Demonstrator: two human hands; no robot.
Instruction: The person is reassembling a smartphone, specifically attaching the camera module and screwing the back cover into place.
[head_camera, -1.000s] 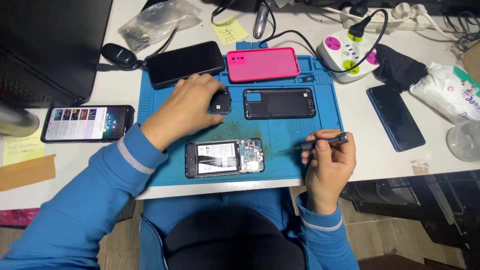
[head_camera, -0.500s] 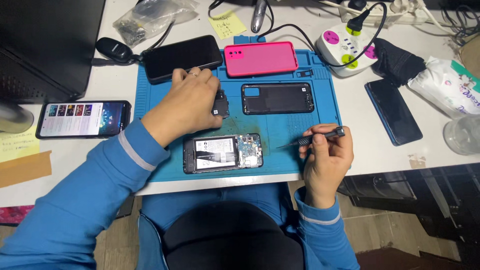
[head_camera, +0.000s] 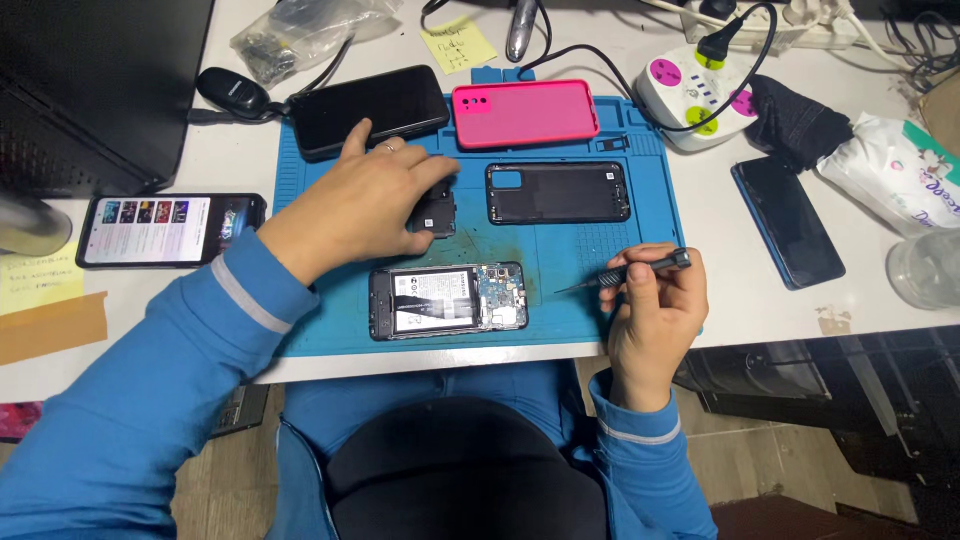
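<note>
L hand (head_camera: 370, 195) now further back on small black part (head_camera: 434, 212), fingers spread wider; screwdriver (head_camera: 625, 273) tilted slightly flatter.

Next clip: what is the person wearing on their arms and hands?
Both arms are in bright blue long sleeves, each with a light grey band just above the cuff. The left hand and right hand are bare, without gloves. A thin ring appears to sit on one finger of the left hand. No watch is visible.

Both arms in bright blue long sleeves; each sleeve carries a pale grey band near the cuff. Left hand (head_camera: 365, 200) bare, with what may be a thin ring on one finger. Right hand (head_camera: 655, 315) bare. Blue trousers, same shade.
</note>
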